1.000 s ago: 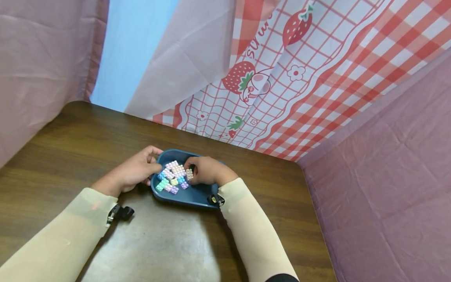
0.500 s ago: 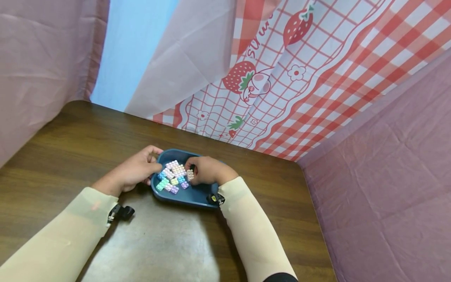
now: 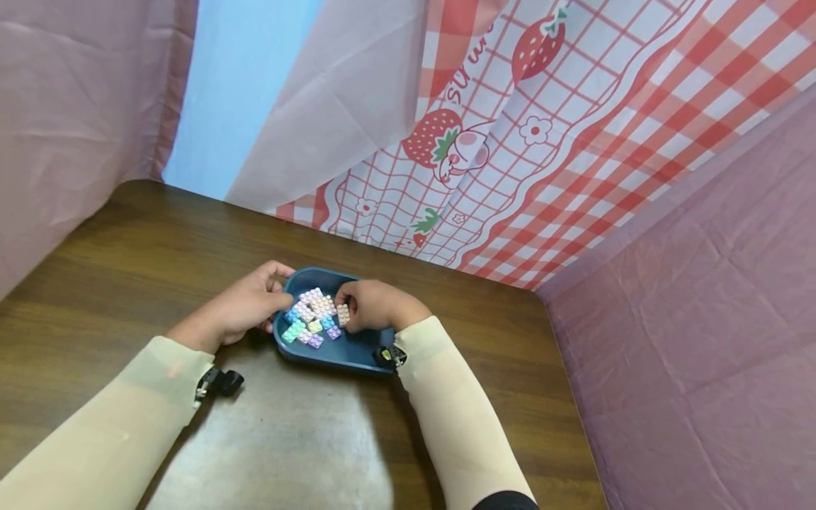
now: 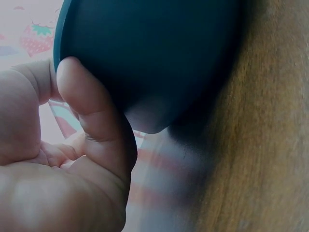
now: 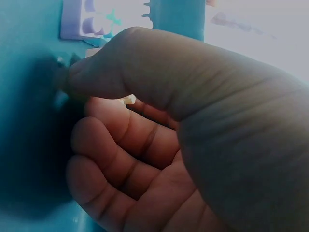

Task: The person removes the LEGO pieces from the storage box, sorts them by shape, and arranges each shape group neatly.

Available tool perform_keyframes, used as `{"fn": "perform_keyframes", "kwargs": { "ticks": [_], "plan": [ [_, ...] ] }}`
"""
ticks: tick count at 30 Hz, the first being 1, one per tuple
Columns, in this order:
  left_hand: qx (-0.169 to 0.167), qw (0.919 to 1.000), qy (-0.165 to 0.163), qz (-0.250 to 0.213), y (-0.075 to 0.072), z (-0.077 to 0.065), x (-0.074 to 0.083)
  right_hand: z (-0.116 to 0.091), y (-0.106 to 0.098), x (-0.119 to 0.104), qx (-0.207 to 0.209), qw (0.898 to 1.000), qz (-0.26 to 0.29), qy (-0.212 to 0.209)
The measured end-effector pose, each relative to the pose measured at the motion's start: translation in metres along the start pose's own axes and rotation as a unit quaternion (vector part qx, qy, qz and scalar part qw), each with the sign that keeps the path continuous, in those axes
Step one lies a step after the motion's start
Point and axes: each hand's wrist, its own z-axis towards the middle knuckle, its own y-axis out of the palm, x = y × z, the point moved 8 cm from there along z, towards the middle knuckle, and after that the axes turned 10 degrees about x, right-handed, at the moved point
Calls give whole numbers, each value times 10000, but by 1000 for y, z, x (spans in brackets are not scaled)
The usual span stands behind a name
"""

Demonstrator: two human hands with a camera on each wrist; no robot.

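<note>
A dark blue oval tray (image 3: 347, 359) lies on the table, with pastel building bricks (image 3: 310, 312) bunched toward its left end. My left hand (image 3: 255, 303) grips the left end of that tray; in the left wrist view, thumb and finger pinch its rim (image 4: 59, 36). Inside the tray, my right hand (image 3: 382, 307) pinches a beige building brick (image 3: 343, 314) at the right side of the pile. In the right wrist view that brick is mostly hidden behind the thumb (image 5: 104, 67), and a lilac brick (image 5: 72, 21) shows just beyond.
The tray stands on a brown wooden table (image 3: 484, 375) with a pale, shiny patch (image 3: 274, 439) in front. A strawberry-print checked cloth (image 3: 484, 163) hangs behind it. Pinkish curtains (image 3: 688, 340) close off both sides.
</note>
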Motion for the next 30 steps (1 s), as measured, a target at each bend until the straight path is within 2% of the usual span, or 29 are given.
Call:
{"fn": "perform_keyframes", "kwargs": {
  "ticks": [7, 16, 24, 30],
  "plan": [
    [22, 10000, 44, -24, 0, 1, -2, -5, -7, -2, 126, 9999, -45, -65],
    [23, 10000, 42, 22, -1, 1, -1, -16, -19, -2, 300, 9995, 19, 55],
    [4, 10000, 48, 21, -1, 1, 0, -21, -26, -6, 555, 9983, -74, -185],
    [-4, 10000, 44, 14, 0, 1, 0, -33, -30, -12, 651, 9977, 134, -165]
  ]
}}
